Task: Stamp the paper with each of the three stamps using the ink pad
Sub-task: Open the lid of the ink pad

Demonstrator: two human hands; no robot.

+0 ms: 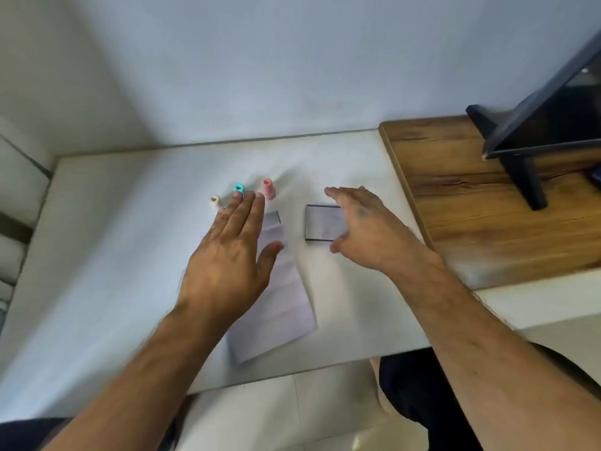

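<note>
Hovering left hand (227, 255), fingers spread, empty, over paper (276, 307); I see three stamps (239, 189) at 12 o'clock. Right hand (364, 226) open, arched over ink pad (323, 222).

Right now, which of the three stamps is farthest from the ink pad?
The white stamp, leftmost in the row; the teal stamp and pink stamp stand closer to the ink pad.

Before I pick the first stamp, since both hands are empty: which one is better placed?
Left. The left hand has fingertips beside the teal stamp, while the right hand hovers at the ink pad.
</note>
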